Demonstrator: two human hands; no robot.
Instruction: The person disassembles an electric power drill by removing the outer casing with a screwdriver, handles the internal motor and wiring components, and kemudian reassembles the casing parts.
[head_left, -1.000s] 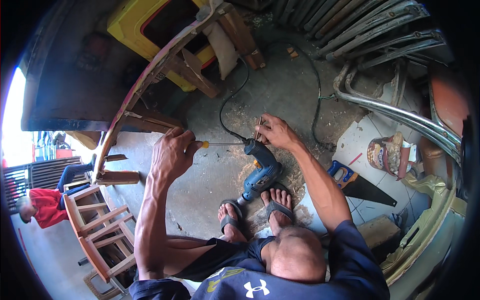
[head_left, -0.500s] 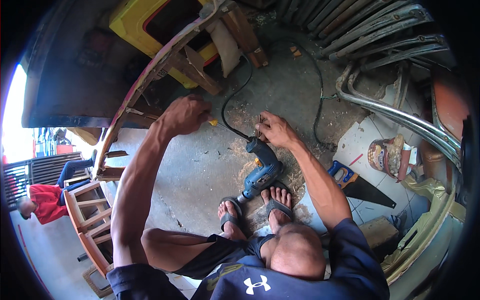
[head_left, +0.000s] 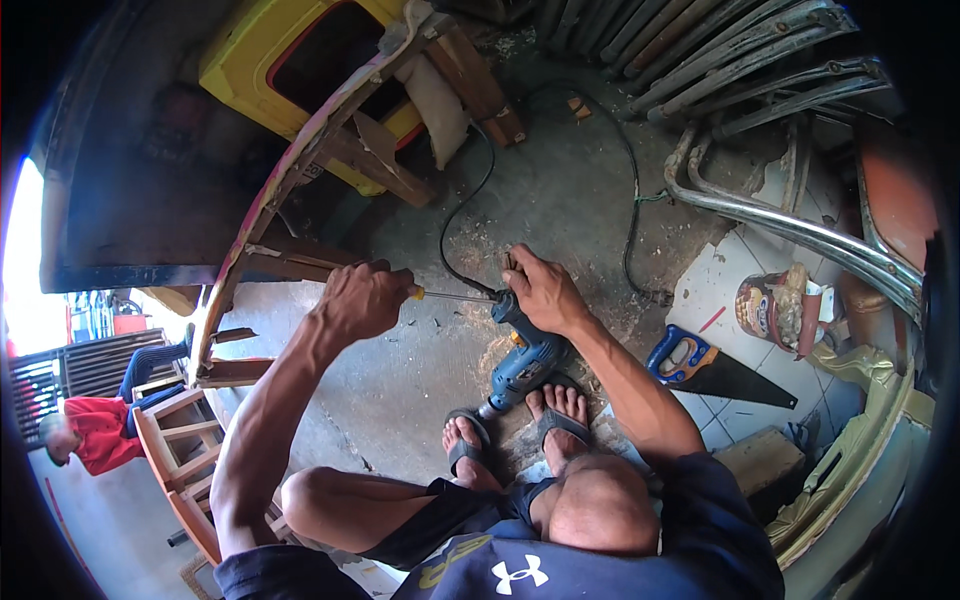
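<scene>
My left hand (head_left: 362, 300) is closed around a screwdriver's yellow handle (head_left: 417, 292). The screwdriver's thin metal shaft (head_left: 455, 296) points right, its tip by the end of the drill's handle. The blue power drill (head_left: 525, 365) lies on the floor, chuck toward my feet, with a black cord running from its handle. Against that handle end sits my right hand (head_left: 545, 290), fingers curled, with a thin brownish piece (head_left: 508, 263) showing at the fingertips. What that piece is, I cannot tell.
A handsaw (head_left: 715, 370) lies on white tiles to the right, near a tub (head_left: 775, 310). Metal chair frames (head_left: 790, 225) stand at the upper right. A curved wooden frame (head_left: 290, 170) rises at the left. Farther left are a wooden chair (head_left: 180, 440) and a person in red (head_left: 95, 435).
The screwdriver has come up to the drill's handle and lies more level. My left hand has moved slightly down and left; the right has lowered against the handle, its fingers more curled.
</scene>
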